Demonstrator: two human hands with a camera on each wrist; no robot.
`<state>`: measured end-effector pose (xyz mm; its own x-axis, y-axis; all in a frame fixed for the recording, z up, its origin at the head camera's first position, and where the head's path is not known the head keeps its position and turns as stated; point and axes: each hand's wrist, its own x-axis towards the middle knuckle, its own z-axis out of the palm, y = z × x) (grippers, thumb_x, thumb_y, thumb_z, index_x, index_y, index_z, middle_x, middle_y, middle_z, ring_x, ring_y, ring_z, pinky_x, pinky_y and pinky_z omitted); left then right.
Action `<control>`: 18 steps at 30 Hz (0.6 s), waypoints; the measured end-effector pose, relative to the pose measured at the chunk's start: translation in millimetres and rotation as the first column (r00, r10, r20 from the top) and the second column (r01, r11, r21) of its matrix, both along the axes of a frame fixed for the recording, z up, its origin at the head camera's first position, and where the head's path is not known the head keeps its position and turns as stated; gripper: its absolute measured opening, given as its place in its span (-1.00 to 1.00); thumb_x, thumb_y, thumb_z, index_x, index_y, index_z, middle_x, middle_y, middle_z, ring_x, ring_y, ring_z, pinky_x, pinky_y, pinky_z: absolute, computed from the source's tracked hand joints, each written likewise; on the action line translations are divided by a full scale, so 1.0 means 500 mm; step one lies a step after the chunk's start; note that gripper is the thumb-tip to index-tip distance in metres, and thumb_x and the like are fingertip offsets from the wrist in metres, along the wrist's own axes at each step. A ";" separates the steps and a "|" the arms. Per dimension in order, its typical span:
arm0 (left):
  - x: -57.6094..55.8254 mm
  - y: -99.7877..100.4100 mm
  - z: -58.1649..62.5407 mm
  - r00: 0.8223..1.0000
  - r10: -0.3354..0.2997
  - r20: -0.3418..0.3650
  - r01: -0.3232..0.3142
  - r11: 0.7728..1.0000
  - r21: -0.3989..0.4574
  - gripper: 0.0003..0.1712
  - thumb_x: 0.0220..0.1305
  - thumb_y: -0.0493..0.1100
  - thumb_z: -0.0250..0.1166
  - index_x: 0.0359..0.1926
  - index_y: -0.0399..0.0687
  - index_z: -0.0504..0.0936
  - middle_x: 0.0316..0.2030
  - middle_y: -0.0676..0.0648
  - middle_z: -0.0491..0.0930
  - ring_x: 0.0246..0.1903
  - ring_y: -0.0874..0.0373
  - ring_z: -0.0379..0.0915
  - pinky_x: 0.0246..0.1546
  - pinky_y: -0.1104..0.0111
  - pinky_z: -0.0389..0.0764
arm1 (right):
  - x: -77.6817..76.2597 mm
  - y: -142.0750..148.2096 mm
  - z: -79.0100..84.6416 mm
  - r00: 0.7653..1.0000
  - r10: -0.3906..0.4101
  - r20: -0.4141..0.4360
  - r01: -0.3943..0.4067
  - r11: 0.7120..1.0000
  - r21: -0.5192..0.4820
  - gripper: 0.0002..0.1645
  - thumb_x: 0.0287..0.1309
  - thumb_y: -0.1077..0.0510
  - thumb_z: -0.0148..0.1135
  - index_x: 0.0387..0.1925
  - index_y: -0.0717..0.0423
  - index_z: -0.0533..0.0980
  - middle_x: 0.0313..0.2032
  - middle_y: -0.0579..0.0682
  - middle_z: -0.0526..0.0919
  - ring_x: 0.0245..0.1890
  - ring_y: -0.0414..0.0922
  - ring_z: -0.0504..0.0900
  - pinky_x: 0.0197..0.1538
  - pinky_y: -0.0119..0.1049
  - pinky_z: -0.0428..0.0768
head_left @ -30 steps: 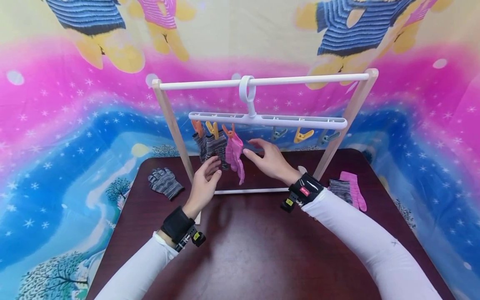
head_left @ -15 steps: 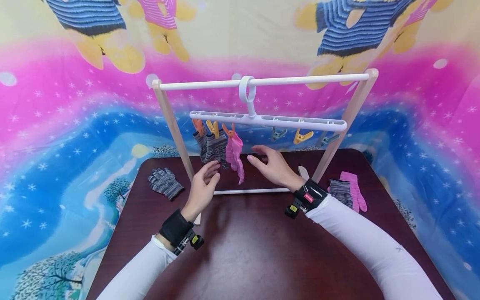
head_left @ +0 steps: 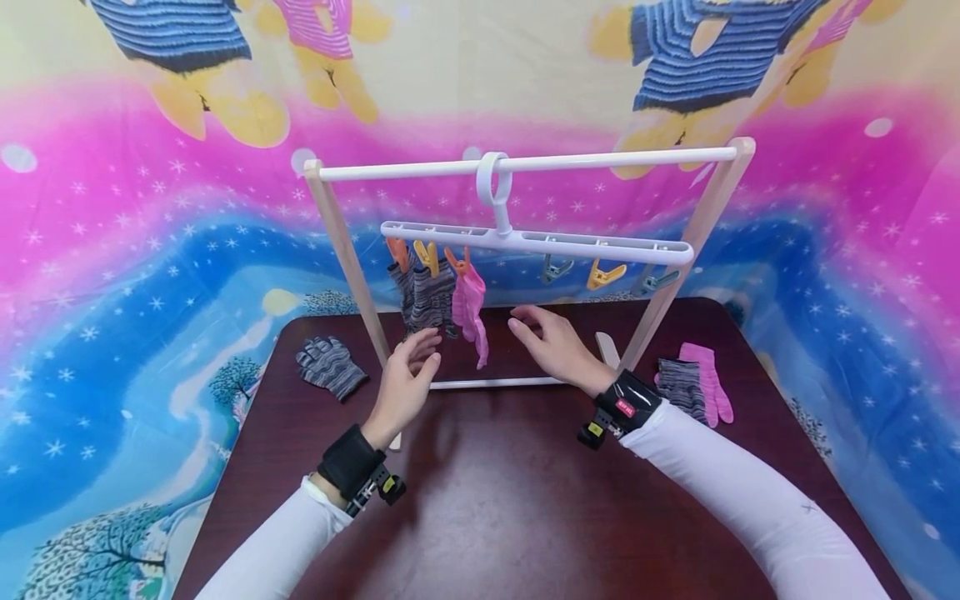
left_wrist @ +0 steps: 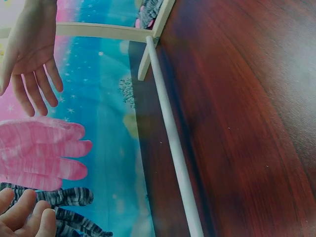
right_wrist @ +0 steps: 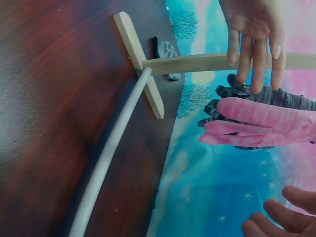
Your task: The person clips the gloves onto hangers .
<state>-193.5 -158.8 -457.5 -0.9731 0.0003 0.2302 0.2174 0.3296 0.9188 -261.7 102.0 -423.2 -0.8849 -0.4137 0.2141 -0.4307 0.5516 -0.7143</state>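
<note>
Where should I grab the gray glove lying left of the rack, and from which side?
Probably pinch the cuff with the left hand, coming from the near right: the gray glove lies flat, fingers pointing away and left, cuff toward you.

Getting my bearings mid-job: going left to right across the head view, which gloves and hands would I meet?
Loose gray glove → left hand → hanging pink glove → right hand → gray and pink glove pile. Left out: hanging gray gloves, which share the left hand's span.
</note>
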 end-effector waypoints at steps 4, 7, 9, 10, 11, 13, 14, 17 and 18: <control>0.004 0.001 -0.012 1.000 -0.003 -0.017 0.003 1.000 -0.024 -0.51 0.49 -0.26 0.13 0.39 -0.18 0.42 0.23 -0.23 0.57 0.23 -0.10 0.52 0.19 -0.03 0.52 | 0.007 0.007 -0.012 1.000 0.004 0.020 -0.004 1.000 -0.001 -0.47 0.48 -0.06 0.06 0.28 0.18 0.48 0.13 0.18 0.65 0.12 0.09 0.66 0.19 0.06 0.60; 0.007 0.002 -0.017 1.000 0.000 -0.031 -0.001 0.999 -0.036 -0.52 0.48 -0.28 0.14 0.37 -0.18 0.44 0.22 -0.26 0.58 0.21 -0.13 0.53 0.16 -0.01 0.55 | 0.009 0.013 -0.023 1.000 0.002 0.025 -0.003 1.000 0.007 -0.48 0.48 -0.05 0.08 0.26 0.18 0.49 0.11 0.17 0.67 0.09 0.07 0.68 0.16 0.03 0.62; 0.011 0.003 -0.018 0.999 0.004 -0.034 -0.005 0.999 -0.046 -0.53 0.47 -0.28 0.14 0.36 -0.16 0.45 0.21 -0.27 0.59 0.19 -0.14 0.54 0.15 0.00 0.56 | 0.010 0.018 -0.030 1.000 0.002 0.031 -0.003 1.000 0.012 -0.49 0.47 -0.05 0.10 0.26 0.17 0.50 0.09 0.16 0.68 0.05 0.06 0.70 0.13 0.02 0.63; 0.012 0.003 -0.018 0.999 0.005 -0.033 -0.007 0.999 -0.049 -0.53 0.47 -0.28 0.14 0.36 -0.16 0.45 0.21 -0.27 0.59 0.20 -0.15 0.54 0.14 0.00 0.56 | 0.010 0.020 -0.034 0.999 0.000 0.035 -0.001 1.000 0.016 -0.50 0.47 -0.06 0.10 0.25 0.16 0.50 0.08 0.15 0.69 0.03 0.05 0.71 0.12 0.01 0.64; 0.014 0.003 -0.019 0.999 0.008 -0.031 -0.010 0.999 -0.052 -0.53 0.47 -0.27 0.14 0.35 -0.16 0.45 0.21 -0.27 0.59 0.19 -0.15 0.54 0.14 -0.01 0.57 | 0.011 0.023 -0.038 0.999 0.000 0.036 0.000 1.000 0.021 -0.50 0.47 -0.06 0.11 0.25 0.15 0.50 0.08 0.15 0.69 0.02 0.04 0.71 0.10 -0.01 0.65; 0.017 0.002 -0.022 1.000 0.015 -0.021 -0.017 0.998 -0.058 -0.54 0.47 -0.27 0.15 0.35 -0.14 0.46 0.20 -0.23 0.60 0.20 -0.13 0.54 0.15 -0.01 0.56 | 0.014 0.027 -0.043 0.999 -0.001 0.047 0.000 1.000 0.023 -0.51 0.47 -0.05 0.11 0.25 0.14 0.51 0.07 0.15 0.69 0.01 0.04 0.72 0.10 0.00 0.65; 0.018 0.002 -0.023 1.000 0.017 -0.019 -0.018 0.998 -0.061 -0.54 0.47 -0.27 0.15 0.34 -0.13 0.46 0.19 -0.22 0.60 0.20 -0.12 0.54 0.14 -0.01 0.56 | 0.016 0.029 -0.045 0.999 0.000 0.054 -0.002 1.000 0.023 -0.50 0.46 -0.05 0.12 0.25 0.14 0.50 0.07 0.16 0.69 0.01 0.04 0.71 0.10 0.00 0.64; 0.022 0.001 -0.029 1.000 0.021 -0.012 -0.022 0.997 -0.072 -0.57 0.48 -0.26 0.15 0.33 -0.10 0.48 0.18 -0.19 0.61 0.21 -0.10 0.53 0.15 -0.01 0.56 | 0.021 0.035 -0.054 0.998 0.004 0.070 -0.006 1.000 0.025 -0.50 0.46 -0.04 0.12 0.26 0.15 0.50 0.08 0.17 0.69 0.03 0.06 0.70 0.12 0.02 0.64; 0.024 0.001 -0.031 1.000 0.020 -0.013 -0.021 0.997 -0.075 -0.57 0.49 -0.25 0.15 0.32 -0.09 0.48 0.17 -0.18 0.62 0.21 -0.09 0.53 0.15 0.00 0.56 | 0.023 0.036 -0.056 0.997 0.005 0.077 -0.007 1.000 0.024 -0.50 0.46 -0.03 0.12 0.26 0.16 0.50 0.08 0.17 0.69 0.03 0.07 0.70 0.12 0.02 0.64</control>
<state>-181.7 -158.4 -472.7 -0.9703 -0.0017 0.2417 0.2207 0.4022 0.8886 -250.4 119.8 -451.1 -0.8958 -0.4233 0.1354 -0.3785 0.5668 -0.7318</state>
